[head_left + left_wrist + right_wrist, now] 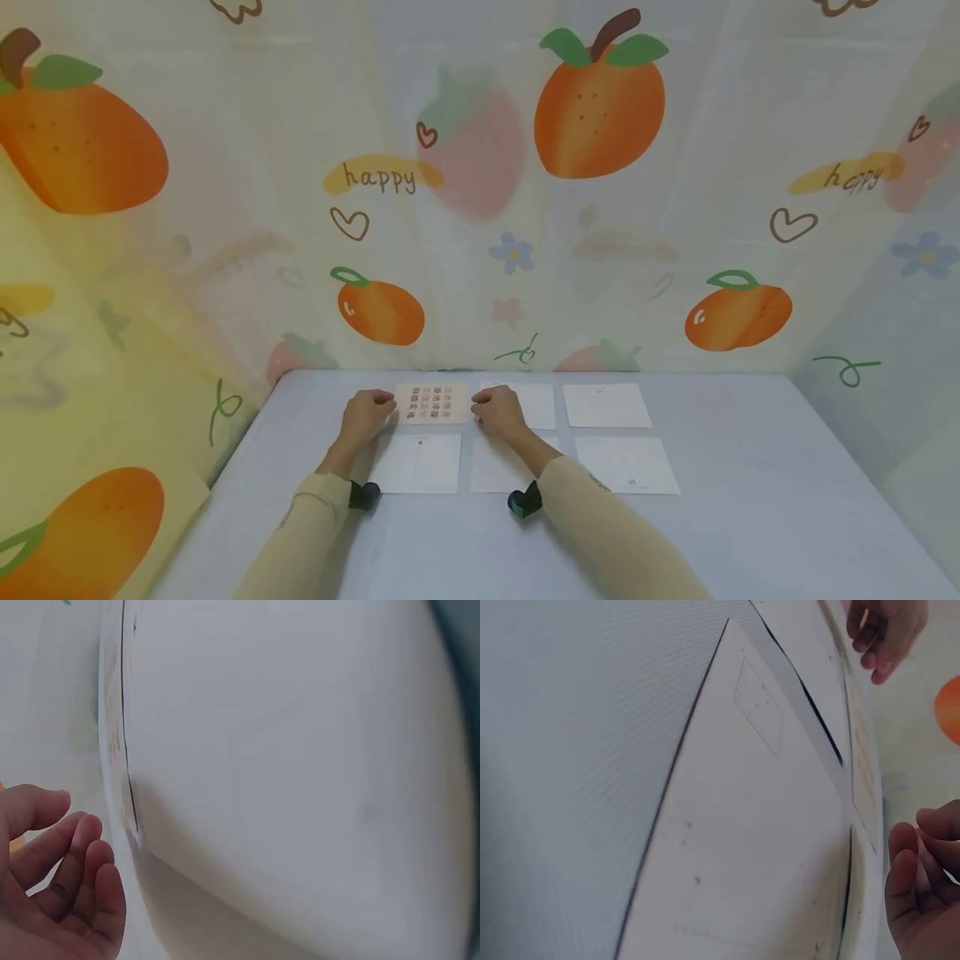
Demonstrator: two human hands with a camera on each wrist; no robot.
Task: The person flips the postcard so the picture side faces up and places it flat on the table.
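Note:
A postcard with rows of printed characters [431, 403] lies face up at the back left of the table. My left hand [366, 414] is just off its left edge; in the left wrist view its fingers [109, 896] are loosely bent with nothing between them. Off the postcard's right edge is my right hand [501, 410], partly over a white postcard [536, 408]. Thumb and forefinger of the right hand are close together in the right wrist view, and nothing shows in them. Below the right forearm, another white postcard [491, 467] is partly hidden.
More white postcards lie in two rows: a front-left one [420, 471], a back-right one [607, 408] and a front-right one [628, 468]. The pale tabletop [750, 517] meets a fruit-printed curtain [480, 308] at the back.

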